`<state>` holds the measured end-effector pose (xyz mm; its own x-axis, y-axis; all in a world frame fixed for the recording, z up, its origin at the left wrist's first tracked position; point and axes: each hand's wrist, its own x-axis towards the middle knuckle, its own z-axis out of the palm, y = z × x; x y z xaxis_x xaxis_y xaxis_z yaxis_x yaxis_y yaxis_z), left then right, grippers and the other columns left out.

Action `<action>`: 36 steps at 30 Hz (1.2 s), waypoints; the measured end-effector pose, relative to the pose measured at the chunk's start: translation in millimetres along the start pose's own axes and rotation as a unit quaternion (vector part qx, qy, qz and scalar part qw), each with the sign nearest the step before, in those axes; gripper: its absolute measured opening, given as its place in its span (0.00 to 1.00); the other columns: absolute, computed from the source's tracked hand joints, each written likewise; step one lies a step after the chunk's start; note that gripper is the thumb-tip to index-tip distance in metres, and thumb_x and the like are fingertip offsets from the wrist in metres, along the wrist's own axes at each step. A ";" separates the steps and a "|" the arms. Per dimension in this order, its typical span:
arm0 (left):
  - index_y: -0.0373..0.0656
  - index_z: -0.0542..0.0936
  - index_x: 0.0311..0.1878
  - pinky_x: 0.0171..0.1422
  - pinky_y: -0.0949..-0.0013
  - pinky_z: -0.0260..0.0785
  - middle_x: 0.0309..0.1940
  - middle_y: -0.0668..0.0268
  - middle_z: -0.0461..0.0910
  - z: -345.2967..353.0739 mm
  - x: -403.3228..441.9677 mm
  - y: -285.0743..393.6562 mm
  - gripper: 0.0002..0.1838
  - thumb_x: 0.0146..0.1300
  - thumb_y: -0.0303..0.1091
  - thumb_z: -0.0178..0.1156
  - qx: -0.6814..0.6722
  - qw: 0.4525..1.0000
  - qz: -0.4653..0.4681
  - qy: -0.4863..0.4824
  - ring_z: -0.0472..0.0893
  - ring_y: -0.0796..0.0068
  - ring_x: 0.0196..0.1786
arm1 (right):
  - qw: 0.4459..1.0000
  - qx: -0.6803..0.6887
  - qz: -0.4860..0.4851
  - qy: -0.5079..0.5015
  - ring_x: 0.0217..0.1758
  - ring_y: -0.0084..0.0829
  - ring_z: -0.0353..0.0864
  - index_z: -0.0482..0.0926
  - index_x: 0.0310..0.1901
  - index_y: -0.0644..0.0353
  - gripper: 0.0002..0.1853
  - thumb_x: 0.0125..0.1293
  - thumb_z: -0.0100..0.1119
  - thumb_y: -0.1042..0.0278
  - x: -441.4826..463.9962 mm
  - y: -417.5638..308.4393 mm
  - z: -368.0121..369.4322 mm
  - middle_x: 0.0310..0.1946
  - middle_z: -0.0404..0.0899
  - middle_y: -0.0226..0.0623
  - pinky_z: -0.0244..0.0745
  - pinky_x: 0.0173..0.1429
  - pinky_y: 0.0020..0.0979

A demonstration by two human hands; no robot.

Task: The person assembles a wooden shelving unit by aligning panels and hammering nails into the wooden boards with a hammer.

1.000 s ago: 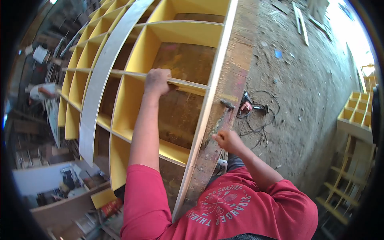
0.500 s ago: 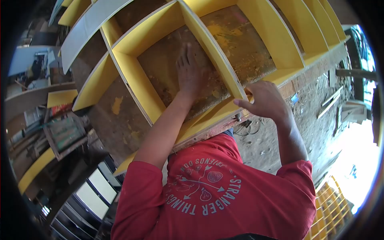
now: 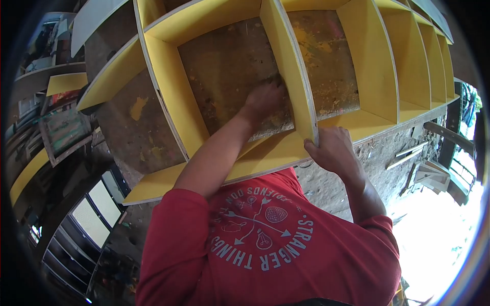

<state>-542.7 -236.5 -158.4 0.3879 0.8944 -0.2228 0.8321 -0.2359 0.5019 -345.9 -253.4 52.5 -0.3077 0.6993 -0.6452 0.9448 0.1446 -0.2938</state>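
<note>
A yellow wooden shelf frame (image 3: 204, 20) with curved-edged panels lies over a worn brown work surface (image 3: 219, 56). My right hand (image 3: 334, 148) is closed around the near end of a yellow divider panel (image 3: 296, 66), its thumb on the left side of the panel's edge. My left hand (image 3: 263, 99) reaches inside the compartment left of that divider, low and close to the panel's face. Its fingers are dark and blurred, so whether they touch the panel is unclear. The near side board (image 3: 275, 153) passes under my left forearm.
More yellow dividers (image 3: 408, 56) stand along the frame to the right. At the left are a weathered wooden frame (image 3: 66, 130) and stacked boards. Cream panels (image 3: 97, 211) stand lower left. Wood scraps (image 3: 408, 155) lie on the ground at the right.
The shelf frame has shifted so its near board covers the work surface's edge. My left hand has moved right, from flat with spread fingers to beside the divider. My right hand remains at the divider's end.
</note>
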 end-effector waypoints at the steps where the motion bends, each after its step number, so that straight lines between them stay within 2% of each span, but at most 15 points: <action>1: 0.43 0.85 0.56 0.58 0.51 0.84 0.48 0.53 0.88 0.6 1.1 -2.5 0.15 0.68 0.34 0.66 0.012 1.000 0.002 -0.023 0.89 0.51 0.52 | 1.000 0.001 0.006 -0.002 0.36 0.61 0.89 0.89 0.38 0.66 0.19 0.65 0.65 0.54 -0.3 -1.6 -0.8 0.28 0.86 0.59 0.81 0.53 0.57; 3: 0.45 0.85 0.58 0.56 0.52 0.85 0.45 0.55 0.90 -2.4 4.8 -8.2 0.15 0.69 0.30 0.64 0.040 0.997 0.013 -0.066 0.90 0.52 0.49 | 1.000 -0.023 0.006 -0.013 0.36 0.61 0.88 0.89 0.37 0.66 0.18 0.65 0.64 0.56 0.3 2.4 0.9 0.28 0.86 0.59 0.81 0.53 0.56; 6: 0.46 0.89 0.50 0.54 0.54 0.85 0.45 0.56 0.91 -37.0 -22.2 -7.5 0.09 0.74 0.32 0.61 0.047 0.988 -0.127 -0.073 0.91 0.57 0.49 | 1.000 -0.010 0.002 -0.025 0.36 0.61 0.88 0.89 0.37 0.67 0.22 0.67 0.66 0.50 -0.1 1.8 -1.9 0.28 0.86 0.59 0.81 0.52 0.57; 8: 0.46 0.91 0.47 0.53 0.54 0.84 0.44 0.54 0.92 -72.8 -26.9 -12.2 0.11 0.77 0.35 0.59 0.103 0.961 -0.179 -0.185 0.92 0.55 0.49 | 0.999 0.004 -0.008 -0.033 0.35 0.60 0.88 0.88 0.37 0.67 0.25 0.70 0.66 0.45 -0.9 -1.9 -7.8 0.28 0.86 0.58 0.81 0.50 0.56; 10: 0.44 0.91 0.45 0.54 0.53 0.84 0.47 0.52 0.91 -72.0 -42.0 -33.3 0.12 0.74 0.38 0.60 0.149 0.964 -0.136 -0.172 0.91 0.52 0.52 | 0.999 0.008 -0.019 -0.041 0.35 0.59 0.88 0.88 0.36 0.66 0.29 0.75 0.64 0.41 0.1 1.9 -13.5 0.28 0.86 0.57 0.81 0.47 0.54; 13: 0.40 0.88 0.43 0.53 0.45 0.82 0.42 0.50 0.89 -144.3 -64.1 -12.5 0.12 0.65 0.38 0.68 0.106 0.945 -0.172 -0.255 0.89 0.43 0.48 | 0.942 0.261 -0.065 0.202 0.33 0.56 0.87 0.87 0.35 0.64 0.31 0.81 0.58 0.39 -1.7 38.7 -12.2 0.27 0.84 0.52 0.79 0.41 0.49; 14: 0.39 0.86 0.45 0.55 0.44 0.81 0.42 0.49 0.88 -149.6 -86.8 -15.0 0.14 0.63 0.39 0.72 0.094 0.973 -0.118 -0.173 0.88 0.42 0.49 | 0.931 0.261 -0.028 0.254 0.32 0.55 0.86 0.86 0.35 0.64 0.29 0.82 0.58 0.42 -3.2 50.5 -15.7 0.26 0.84 0.52 0.78 0.39 0.48; 15: 0.40 0.83 0.46 0.55 0.44 0.79 0.42 0.49 0.88 -167.3 -98.1 1.1 0.13 0.63 0.36 0.71 0.061 0.970 -0.170 -0.165 0.87 0.43 0.48 | 0.917 0.259 0.010 0.305 0.31 0.55 0.86 0.86 0.35 0.64 0.28 0.83 0.57 0.45 -4.4 60.8 -21.3 0.25 0.83 0.51 0.77 0.38 0.47; 16: 0.40 0.82 0.46 0.53 0.45 0.79 0.40 0.51 0.87 -175.1 -113.2 7.3 0.13 0.62 0.35 0.72 0.050 0.974 -0.163 -0.149 0.87 0.44 0.46 | 0.900 0.255 0.048 0.351 0.30 0.54 0.85 0.85 0.34 0.63 0.27 0.85 0.56 0.47 -4.5 70.7 -23.7 0.24 0.82 0.50 0.76 0.36 0.46; 20: 0.42 0.80 0.44 0.46 0.50 0.78 0.37 0.57 0.86 -167.7 -168.6 2.0 0.15 0.56 0.34 0.74 -0.033 0.993 -0.089 -0.069 0.86 0.50 0.40 | 0.852 0.185 0.030 0.490 0.24 0.47 0.82 0.83 0.31 0.61 0.21 0.81 0.64 0.55 12.8 97.2 8.6 0.21 0.78 0.44 0.74 0.33 0.43; 23: 0.44 0.81 0.41 0.43 0.54 0.77 0.34 0.62 0.85 -154.7 -173.8 -4.1 0.15 0.55 0.35 0.75 0.016 0.999 0.015 0.023 0.86 0.56 0.37 | 0.837 0.194 0.059 0.508 0.21 0.40 0.80 0.83 0.30 0.59 0.19 0.78 0.69 0.55 14.3 95.4 10.7 0.20 0.78 0.38 0.73 0.30 0.38; 31: 0.45 0.83 0.42 0.43 0.58 0.79 0.33 0.65 0.86 -150.2 -174.2 -0.9 0.11 0.63 0.36 0.75 -0.011 0.994 -0.026 0.106 0.87 0.60 0.36 | 0.811 0.185 0.053 0.553 0.22 0.22 0.74 0.87 0.32 0.53 0.17 0.75 0.75 0.51 18.7 103.2 21.0 0.22 0.80 0.25 0.71 0.31 0.29; 33: 0.45 0.84 0.45 0.43 0.57 0.79 0.35 0.65 0.87 -151.0 -179.6 -0.5 0.11 0.63 0.36 0.75 -0.029 0.990 -0.036 0.131 0.88 0.60 0.37 | 0.771 0.242 -0.003 0.589 0.26 0.19 0.81 0.89 0.36 0.55 0.15 0.79 0.70 0.54 16.7 104.4 29.5 0.24 0.83 0.23 0.74 0.33 0.27; 34: 0.46 0.85 0.45 0.43 0.57 0.79 0.35 0.65 0.88 -150.5 -180.0 -1.1 0.11 0.64 0.36 0.75 -0.025 0.989 -0.025 0.144 0.88 0.61 0.37 | 0.765 0.247 -0.036 0.594 0.32 0.17 0.85 0.90 0.41 0.55 0.12 0.81 0.69 0.57 15.9 120.3 37.8 0.26 0.85 0.23 0.78 0.37 0.25; 36: 0.48 0.86 0.47 0.43 0.57 0.80 0.37 0.66 0.89 -150.1 -184.2 -4.3 0.11 0.65 0.37 0.76 -0.019 0.986 0.003 0.163 0.88 0.61 0.38 | 0.678 0.382 -0.070 0.624 0.38 0.17 0.86 0.90 0.46 0.58 0.11 0.81 0.67 0.59 4.4 109.9 41.4 0.32 0.88 0.28 0.80 0.43 0.26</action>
<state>-677.2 -343.2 5.9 0.2386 0.9694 0.0575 0.8122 -0.2317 0.5354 -248.0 -263.3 -11.8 0.3970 0.8329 0.3857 0.4359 0.1987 -0.8778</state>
